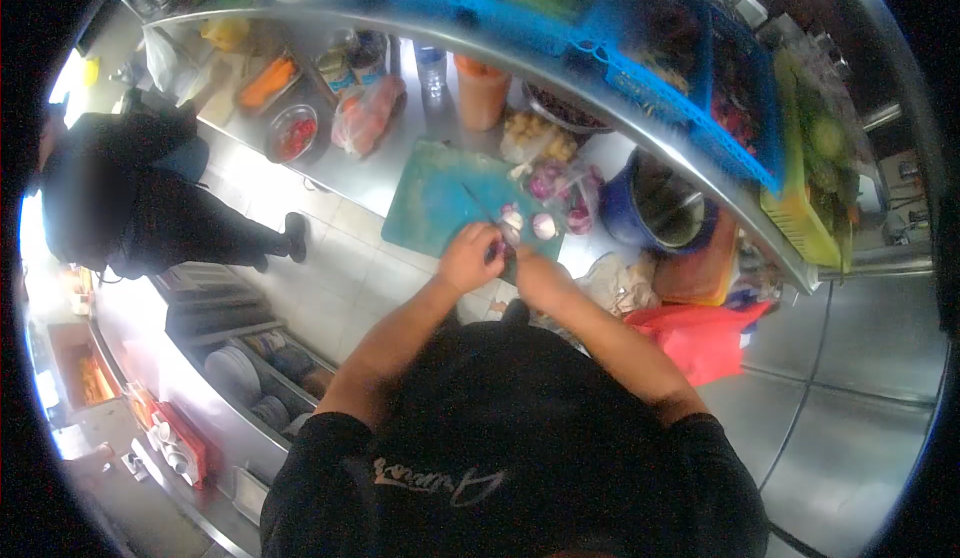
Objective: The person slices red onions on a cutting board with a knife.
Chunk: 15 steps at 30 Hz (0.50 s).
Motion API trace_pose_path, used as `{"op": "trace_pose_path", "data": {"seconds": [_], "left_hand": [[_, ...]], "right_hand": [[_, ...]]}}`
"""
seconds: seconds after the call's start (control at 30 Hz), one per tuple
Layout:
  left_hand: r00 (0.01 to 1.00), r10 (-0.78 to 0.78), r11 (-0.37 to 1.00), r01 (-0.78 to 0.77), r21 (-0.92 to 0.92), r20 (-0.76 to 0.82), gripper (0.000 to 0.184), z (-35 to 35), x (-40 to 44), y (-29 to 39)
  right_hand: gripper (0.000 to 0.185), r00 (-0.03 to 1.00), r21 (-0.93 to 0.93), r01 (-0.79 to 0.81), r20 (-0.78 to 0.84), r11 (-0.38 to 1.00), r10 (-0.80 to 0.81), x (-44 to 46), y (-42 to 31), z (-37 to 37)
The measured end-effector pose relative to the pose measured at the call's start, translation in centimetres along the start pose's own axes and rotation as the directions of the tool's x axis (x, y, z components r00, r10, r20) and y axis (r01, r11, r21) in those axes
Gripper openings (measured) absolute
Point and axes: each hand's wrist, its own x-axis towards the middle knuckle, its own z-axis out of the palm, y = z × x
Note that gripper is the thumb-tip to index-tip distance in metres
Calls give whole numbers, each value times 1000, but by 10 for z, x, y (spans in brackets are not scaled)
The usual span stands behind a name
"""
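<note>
My left hand (472,258) is closed around a small purple onion (493,251) at the near edge of the green cutting board (425,193). Close beside it, my right hand (542,282) is closed on a knife, its handle hidden by my fingers. The thin knife blade (470,196) points away and left over the board. Just beyond my hands are a pale peeled onion piece (511,220) and a cut onion half (544,225). A clear plastic bag of purple onions (555,183) lies at the board's far right.
A blue bucket (618,203) stands right of the onions; a red plastic bag (690,343) lies nearer me. An orange-filled container (482,93) and a water bottle (432,70) stand behind the board. Overhead runs a metal shelf edge (440,30). Another person (150,193) stands at left.
</note>
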Motion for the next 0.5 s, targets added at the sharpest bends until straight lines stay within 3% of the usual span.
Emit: {"op": "trace_pose_path", "data": {"seconds": [0.1,0.2,0.3,0.4,0.5], "left_hand": [[1000,0,1000,0,8,8,35,1,0,1],[1000,12,1000,-13,25,7,35,-1,-1,1],[1000,11,1000,-12,24,21,36,-3,0,1],[1000,16,1000,-16,25,8,36,-4,-1,4],[1000,24,1000,-24,19,-8,37,-5,-2,4]], "right_hand": [[36,996,-28,-81,24,996,82,13,9,21],[33,992,0,111,-56,994,-110,4,-4,-24],[31,983,-102,175,77,979,-167,3,-1,-33],[31,992,29,-80,97,996,77,-3,-7,-10],[31,1000,-14,-30,-1,999,30,8,11,27]]}}
